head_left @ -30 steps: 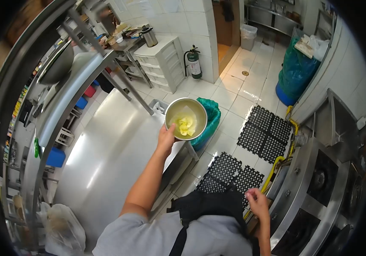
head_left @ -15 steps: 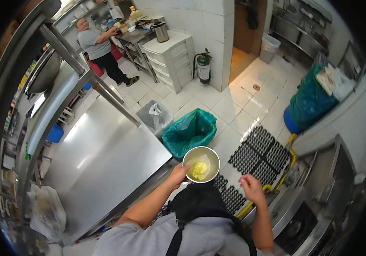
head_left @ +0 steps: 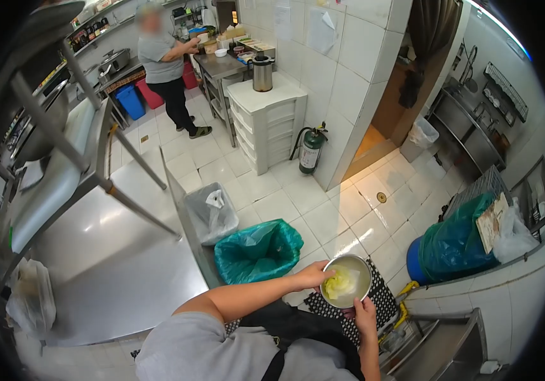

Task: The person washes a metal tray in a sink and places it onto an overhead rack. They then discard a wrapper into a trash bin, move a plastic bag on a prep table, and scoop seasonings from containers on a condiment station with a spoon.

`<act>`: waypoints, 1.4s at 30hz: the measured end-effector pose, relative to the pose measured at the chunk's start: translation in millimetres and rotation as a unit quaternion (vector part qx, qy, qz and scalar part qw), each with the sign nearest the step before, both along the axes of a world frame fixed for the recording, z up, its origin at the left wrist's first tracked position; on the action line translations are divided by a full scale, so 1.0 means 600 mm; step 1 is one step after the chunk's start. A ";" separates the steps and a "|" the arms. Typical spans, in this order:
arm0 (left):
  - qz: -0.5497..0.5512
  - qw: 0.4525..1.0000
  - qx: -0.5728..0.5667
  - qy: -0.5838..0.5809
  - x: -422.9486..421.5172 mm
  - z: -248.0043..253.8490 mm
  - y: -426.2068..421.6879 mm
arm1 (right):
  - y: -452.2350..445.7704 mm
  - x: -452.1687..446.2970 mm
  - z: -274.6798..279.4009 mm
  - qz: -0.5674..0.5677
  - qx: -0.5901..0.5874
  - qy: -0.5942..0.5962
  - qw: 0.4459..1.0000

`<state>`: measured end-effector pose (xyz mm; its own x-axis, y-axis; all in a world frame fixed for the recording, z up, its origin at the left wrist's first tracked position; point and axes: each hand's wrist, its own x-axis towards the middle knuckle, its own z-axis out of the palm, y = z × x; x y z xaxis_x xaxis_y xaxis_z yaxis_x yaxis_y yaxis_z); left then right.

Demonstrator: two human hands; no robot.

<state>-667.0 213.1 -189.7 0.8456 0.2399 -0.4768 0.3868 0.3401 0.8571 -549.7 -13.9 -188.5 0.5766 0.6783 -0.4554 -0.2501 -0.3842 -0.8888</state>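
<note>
In front of my body I hold a round metal bowl (head_left: 364, 277) over the floor. Pale yellow-green, leafy-looking pieces (head_left: 338, 284) lie in it, towards its left side; I cannot make out exactly what they are. My left hand (head_left: 312, 275) grips the bowl's left rim with the thumb at the inside edge. At the near right rim is my right hand (head_left: 365, 315), its fingers closed on the edge and partly hidden underneath. A teal plastic bag lines an open bin (head_left: 258, 251) to the left of the bowl.
A steel table (head_left: 113, 273) is on my left, beside a grey bin (head_left: 212, 216). Black floor mats (head_left: 381, 298) lie below the bowl. On the right stands a blue barrel (head_left: 415, 260) with a full bag. A co-worker (head_left: 164, 70) stands at a far counter.
The bowl has moved right in my left hand. My right hand, formerly apart from it, now holds its rim. My view has turned, and the co-worker now faces the counter.
</note>
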 end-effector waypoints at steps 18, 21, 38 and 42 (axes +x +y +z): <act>0.258 0.777 0.130 0.559 -0.202 -0.275 0.000 | 0.230 0.574 -0.109 0.109 -0.017 0.056 0.992; 0.294 0.815 0.190 0.461 -0.224 -0.348 -0.088 | 0.333 0.587 -0.125 0.167 -0.006 0.010 0.986; 0.510 0.783 -0.004 0.356 -0.020 -0.515 0.171 | 0.971 0.417 -0.105 0.329 -0.069 0.149 0.930; 0.489 0.781 0.066 0.383 -0.034 -0.472 0.318 | 1.045 0.413 -0.127 0.317 -0.070 0.168 0.931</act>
<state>-687.6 403.9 -472.7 -0.2941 0.6819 -0.6698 0.4146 0.7224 0.5534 -301.8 613.3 -264.6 -0.1103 0.7543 -0.6472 -0.1890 -0.6552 -0.7314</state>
